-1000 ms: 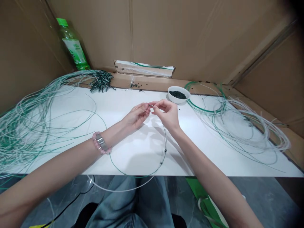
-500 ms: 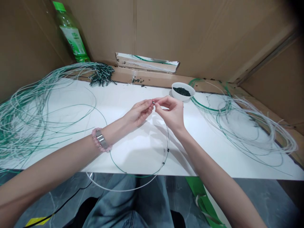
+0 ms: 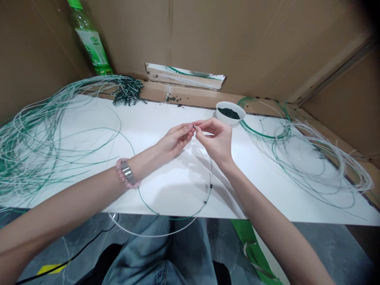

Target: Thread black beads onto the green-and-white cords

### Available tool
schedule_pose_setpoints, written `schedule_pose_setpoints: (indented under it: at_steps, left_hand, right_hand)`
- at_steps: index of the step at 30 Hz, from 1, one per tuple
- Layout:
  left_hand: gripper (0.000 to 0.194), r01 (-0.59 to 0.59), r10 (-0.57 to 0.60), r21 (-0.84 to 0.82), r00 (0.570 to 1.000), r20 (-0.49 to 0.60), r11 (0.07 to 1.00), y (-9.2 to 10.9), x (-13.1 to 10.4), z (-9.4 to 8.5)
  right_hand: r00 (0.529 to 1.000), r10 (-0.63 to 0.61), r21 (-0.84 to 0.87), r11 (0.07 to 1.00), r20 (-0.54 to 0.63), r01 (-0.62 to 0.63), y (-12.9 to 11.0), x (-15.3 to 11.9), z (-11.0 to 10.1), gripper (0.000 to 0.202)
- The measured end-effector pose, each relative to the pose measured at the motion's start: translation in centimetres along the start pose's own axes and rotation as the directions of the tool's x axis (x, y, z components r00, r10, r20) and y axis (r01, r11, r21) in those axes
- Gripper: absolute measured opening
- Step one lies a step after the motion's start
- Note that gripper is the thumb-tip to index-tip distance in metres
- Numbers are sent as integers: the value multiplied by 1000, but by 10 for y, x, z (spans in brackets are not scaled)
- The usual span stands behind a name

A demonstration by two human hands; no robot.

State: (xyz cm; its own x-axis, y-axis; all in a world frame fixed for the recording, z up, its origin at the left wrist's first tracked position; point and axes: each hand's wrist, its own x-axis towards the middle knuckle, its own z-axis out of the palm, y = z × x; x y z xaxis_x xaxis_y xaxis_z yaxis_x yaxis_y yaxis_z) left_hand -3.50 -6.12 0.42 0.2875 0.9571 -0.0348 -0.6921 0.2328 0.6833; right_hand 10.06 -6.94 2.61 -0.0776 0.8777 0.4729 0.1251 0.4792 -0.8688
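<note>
My left hand (image 3: 178,139), with a pink beaded bracelet (image 3: 127,173) on the wrist, pinches a tiny dark piece (image 3: 194,126), perhaps a bead. Right against those fingertips, my right hand (image 3: 218,140) has thumb and index finger closed on the end of a thin wire. From below my right hand, green and white wires (image 3: 211,170) drop in a loop past the front table edge, with small black beads (image 3: 205,202) on them. The fingers hide most of the contact point. Behind my right hand stands a white bowl (image 3: 220,114) of dark beads.
A large bundle of green and white wires (image 3: 32,134) lies at left, its dark beaded ends (image 3: 129,92) at the back. Coiled wires (image 3: 335,166) lie at right. A green bottle (image 3: 94,47) leans in the corner of the cardboard walls (image 3: 252,43). Loose beads (image 3: 173,99) dot the back ledge.
The view has shifted slightly. Both hands stay together at the fingertips, and the tiny piece between them is turned a little, with a pale tip showing beside it.
</note>
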Motion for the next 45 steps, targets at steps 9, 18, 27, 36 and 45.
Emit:
schedule_pose_setpoints:
  at_steps: [9,18,27,36,45]
  left_hand:
    - [11,-39,38,39,999,14,998,-3,0,-2]
    - [18,-116,138,208,986,-92,971,0,-3,5]
    - [9,-128,149,127,972,-180,984,1,-5,11]
    - [8,-130,140,69,973,-182,989,-2,-7,13]
    - [13,-178,195,119,969,-152,977,-4,-6,10]
  right_hand:
    - [1000,-30,-34,999,0,30,-1,-1,1,9]
    - [999,-21,-32,999,30,22,1,1,-2,7]
    - [999,6,91,996,38,-9,3,3,-1,8]
    - [999,25,159,987,24,-28,3,4,0,6]
    - [999,53,161,985,3,-53,6,6,-1,13]
